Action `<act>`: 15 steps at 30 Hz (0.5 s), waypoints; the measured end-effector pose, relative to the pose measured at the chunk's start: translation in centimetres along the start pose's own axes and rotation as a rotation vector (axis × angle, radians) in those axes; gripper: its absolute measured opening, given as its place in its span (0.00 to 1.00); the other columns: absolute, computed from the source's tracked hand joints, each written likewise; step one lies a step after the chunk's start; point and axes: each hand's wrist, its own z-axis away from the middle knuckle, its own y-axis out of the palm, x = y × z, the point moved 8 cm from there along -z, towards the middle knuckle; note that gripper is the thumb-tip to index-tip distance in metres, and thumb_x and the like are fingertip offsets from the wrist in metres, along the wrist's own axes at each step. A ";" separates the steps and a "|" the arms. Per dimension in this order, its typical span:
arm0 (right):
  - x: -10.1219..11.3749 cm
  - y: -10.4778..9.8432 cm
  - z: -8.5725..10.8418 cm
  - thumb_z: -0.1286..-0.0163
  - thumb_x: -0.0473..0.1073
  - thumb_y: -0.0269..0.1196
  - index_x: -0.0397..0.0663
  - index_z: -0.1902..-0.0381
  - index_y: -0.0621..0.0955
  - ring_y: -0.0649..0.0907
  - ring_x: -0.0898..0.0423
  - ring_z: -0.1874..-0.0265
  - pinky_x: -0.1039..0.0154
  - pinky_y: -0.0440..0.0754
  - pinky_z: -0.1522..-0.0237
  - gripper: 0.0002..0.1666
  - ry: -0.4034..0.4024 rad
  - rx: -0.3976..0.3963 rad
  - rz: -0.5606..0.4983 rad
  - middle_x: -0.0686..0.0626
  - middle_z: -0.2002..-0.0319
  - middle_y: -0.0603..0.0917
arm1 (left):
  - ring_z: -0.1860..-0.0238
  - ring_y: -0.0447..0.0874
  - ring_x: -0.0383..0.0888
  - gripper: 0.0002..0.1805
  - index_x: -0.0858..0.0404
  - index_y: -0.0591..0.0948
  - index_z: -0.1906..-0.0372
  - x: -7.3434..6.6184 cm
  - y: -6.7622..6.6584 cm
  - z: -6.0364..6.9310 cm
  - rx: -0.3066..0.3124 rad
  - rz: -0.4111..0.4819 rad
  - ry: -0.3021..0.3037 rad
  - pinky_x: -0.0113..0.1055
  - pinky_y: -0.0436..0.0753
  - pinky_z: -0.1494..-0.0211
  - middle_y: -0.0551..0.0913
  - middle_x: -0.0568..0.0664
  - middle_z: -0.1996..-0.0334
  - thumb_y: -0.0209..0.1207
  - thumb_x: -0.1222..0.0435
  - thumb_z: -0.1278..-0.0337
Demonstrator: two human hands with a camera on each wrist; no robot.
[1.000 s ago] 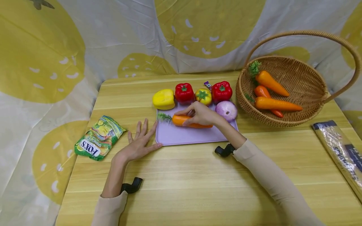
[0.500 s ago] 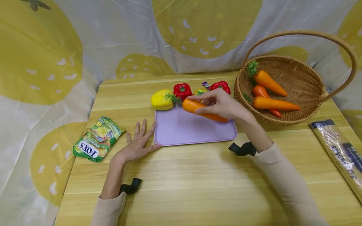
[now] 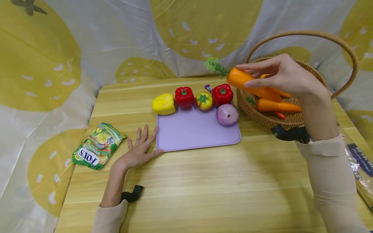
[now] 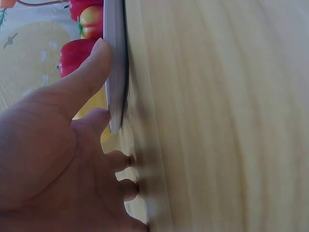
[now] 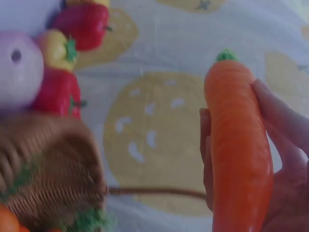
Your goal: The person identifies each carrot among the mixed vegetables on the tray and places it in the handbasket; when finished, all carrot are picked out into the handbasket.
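Note:
My right hand (image 3: 287, 76) grips an orange carrot (image 3: 240, 78) with a green leafy top between thumb and fingers. It holds the carrot in the air over the left side of the wicker basket (image 3: 262, 119), partly covering the carrots inside. In the right wrist view the carrot (image 5: 239, 145) stands lengthwise in the grasp. My left hand (image 3: 135, 155) lies with fingers spread at the lilac tray (image 3: 198, 132). Its thumb and index finger touch the tray's left end, as the left wrist view shows at the tray rim (image 4: 116, 63).
Along the tray's back are a yellow bell pepper (image 3: 163, 104), red bell peppers (image 3: 184, 97), a yellow-red tomato-like piece (image 3: 204, 101) and a purple onion (image 3: 227, 115). A small purple wrapper (image 3: 208, 88) lies behind. A green FOX'S bag (image 3: 98, 145) is left; another packet (image 3: 361, 161) is right.
My right hand has lifted the carrot off the tray and carried it right, up to the basket. The onion and tray middle are uncovered. The left hand has kept its place by the tray.

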 end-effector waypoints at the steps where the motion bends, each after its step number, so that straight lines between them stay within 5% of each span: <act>1: -0.3 -0.9 0.0 0.32 0.36 0.71 0.48 0.35 0.83 0.86 0.61 0.54 0.75 0.85 0.59 0.27 0.005 0.003 0.002 0.63 0.42 0.88 | 0.19 0.10 0.64 0.50 0.46 0.40 0.15 0.1 0.0 0.0 0.004 -0.013 -0.008 0.79 0.17 0.32 0.21 0.62 0.17 0.53 0.39 0.27; 8: -3.3 -5.8 -0.5 0.29 0.39 0.69 0.50 0.33 0.82 0.81 0.69 0.46 0.80 0.78 0.54 0.27 0.069 0.021 0.143 0.68 0.40 0.86 | 0.19 0.11 0.66 0.48 0.48 0.40 0.15 0.0 0.0 -0.1 0.023 -0.044 -0.024 0.80 0.19 0.31 0.21 0.62 0.17 0.53 0.42 0.25; 15: -7.7 -7.9 -0.8 0.25 0.44 0.65 0.61 0.27 0.77 0.78 0.75 0.45 0.82 0.76 0.52 0.29 0.196 0.128 0.253 0.73 0.38 0.81 | 0.19 0.11 0.65 0.49 0.47 0.39 0.15 -0.1 0.1 -0.3 0.022 -0.042 -0.016 0.80 0.19 0.32 0.21 0.62 0.17 0.53 0.42 0.25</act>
